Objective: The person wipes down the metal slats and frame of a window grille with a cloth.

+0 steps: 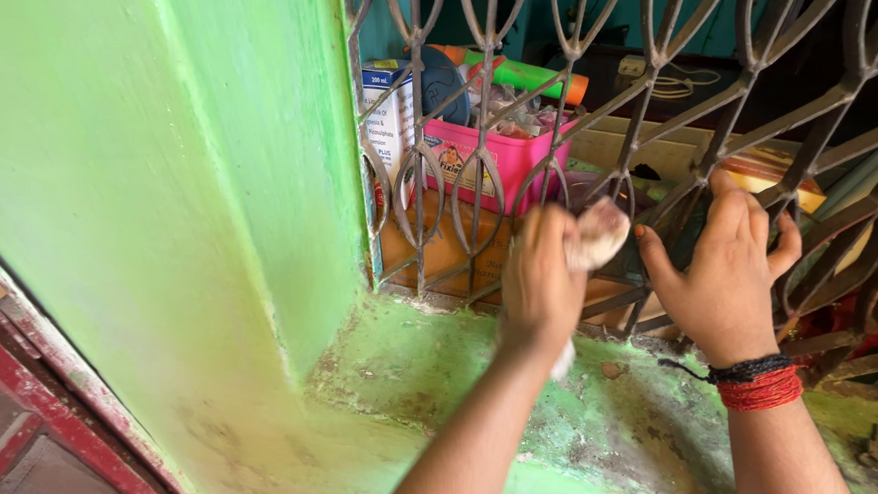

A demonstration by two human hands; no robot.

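A bright green plastered wall (143,161) frames a window recess whose sill (433,367) is worn, its paint flaking to bare grey-brown patches. Across the opening stands a dark metal window grille (483,169) of curved, leaf-shaped bars. The left hand (543,278) is clenched around a whitish rag (598,233); the soft, crumpled wad pokes up and rightward from the fist against the grille, with a tail hanging below the wrist, so its long axis runs roughly vertical. The right hand (723,272) has its fingers hooked closed around the bars; red and black threads (757,382) circle that wrist. Behind the grille sit a pink plastic box (504,155), a white carton (386,119) and an orange-green tube (523,76).
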